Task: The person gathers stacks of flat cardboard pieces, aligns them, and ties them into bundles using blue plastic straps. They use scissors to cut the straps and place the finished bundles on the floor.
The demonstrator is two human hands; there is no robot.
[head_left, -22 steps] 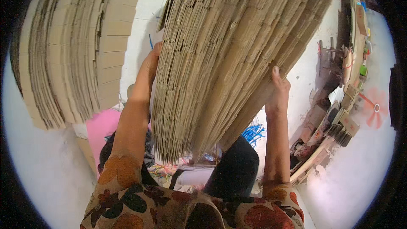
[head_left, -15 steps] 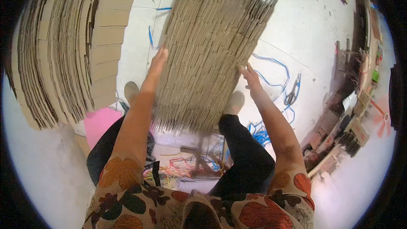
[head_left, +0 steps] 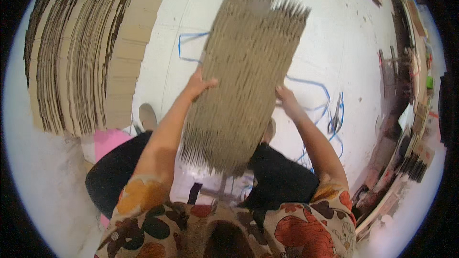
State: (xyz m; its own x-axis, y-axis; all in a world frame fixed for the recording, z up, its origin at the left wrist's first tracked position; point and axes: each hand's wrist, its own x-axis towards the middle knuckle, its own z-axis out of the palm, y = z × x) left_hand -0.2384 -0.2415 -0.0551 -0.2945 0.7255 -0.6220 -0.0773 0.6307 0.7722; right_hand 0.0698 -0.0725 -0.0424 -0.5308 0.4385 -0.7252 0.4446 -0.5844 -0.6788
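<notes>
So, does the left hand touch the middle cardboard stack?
Touching: the head view shows the left hand on the left edge of the stack, thumb lying over its top.

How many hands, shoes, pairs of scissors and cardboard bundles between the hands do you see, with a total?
Left hand and right hand: 2
Left shoe and right shoe: 2
Scissors: 1
Cardboard bundle between the hands: 1
Total: 6

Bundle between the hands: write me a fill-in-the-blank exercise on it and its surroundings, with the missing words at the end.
The left hand and right hand touch a bundle made of ____.
The strap left of the bundle is coloured ____.
The scissors lie to the bundle's ____.
Missing words: cardboard; blue; right.
</notes>
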